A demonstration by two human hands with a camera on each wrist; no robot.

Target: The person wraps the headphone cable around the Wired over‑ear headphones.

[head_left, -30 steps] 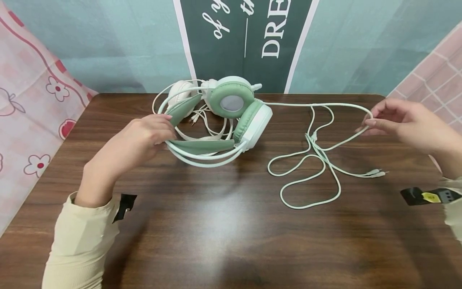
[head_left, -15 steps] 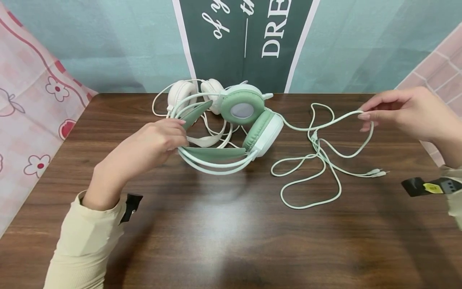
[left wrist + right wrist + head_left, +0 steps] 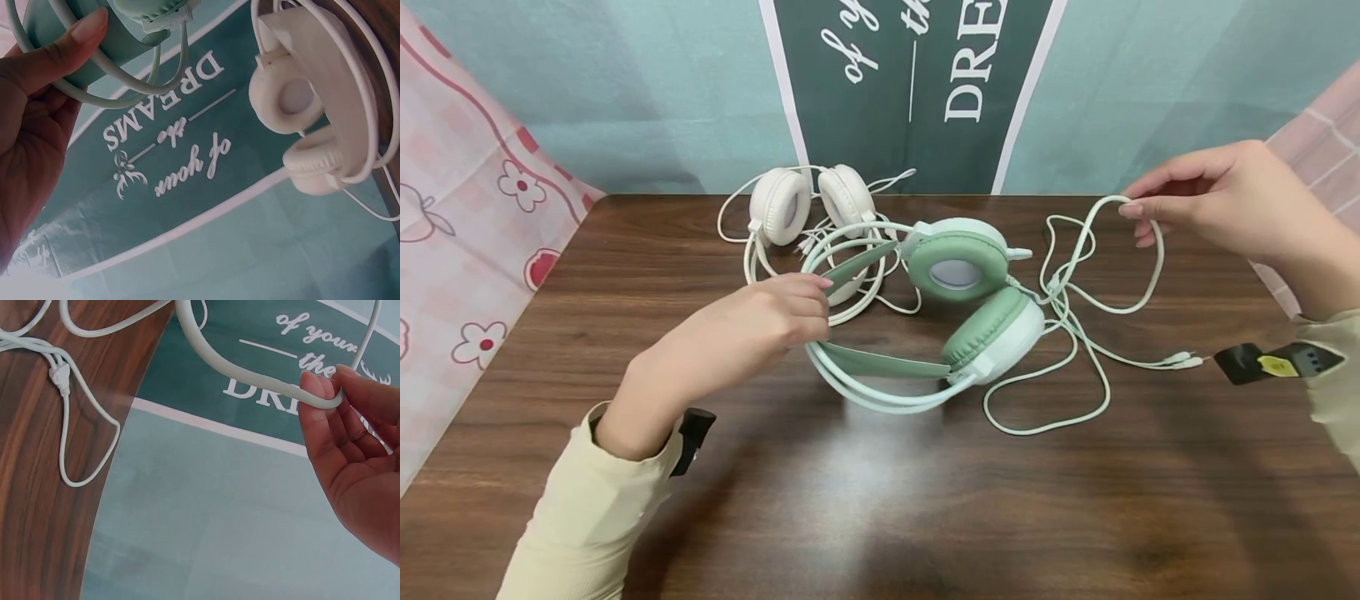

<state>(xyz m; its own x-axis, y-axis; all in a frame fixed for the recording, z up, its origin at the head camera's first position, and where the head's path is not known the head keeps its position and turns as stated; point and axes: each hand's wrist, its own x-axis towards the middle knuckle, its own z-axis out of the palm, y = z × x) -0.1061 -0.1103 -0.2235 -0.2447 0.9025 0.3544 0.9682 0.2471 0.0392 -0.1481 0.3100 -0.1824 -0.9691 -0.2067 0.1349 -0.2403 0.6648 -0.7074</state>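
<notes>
My left hand [image 3: 767,312] grips the headband of a pair of mint-green and white headphones [image 3: 958,258], thumb on one side and fingers on the other in the left wrist view. The headphones hang above the table with their green ear pads to the right. My right hand [image 3: 1217,196] pinches a loop of the pale cable [image 3: 1157,267] between thumb and fingertips, raised at the back right. More of the cable lies in loops on the table, and its plugs [image 3: 1183,360] point right. In the right wrist view a small splitter [image 3: 60,376] shows on the cable.
A second pair of headphones, all white [image 3: 781,207], lies at the back left of the brown wooden table [image 3: 865,517], its cord bunched beside it. A teal cloth [image 3: 662,100] with printed lettering hangs behind. Pink patterned cloth [image 3: 475,217] covers the left side.
The left hand has moved right and nearer with the green headphones, uncovering more of the white pair. The right hand has risen and shifted left, lifting the cable loop.
</notes>
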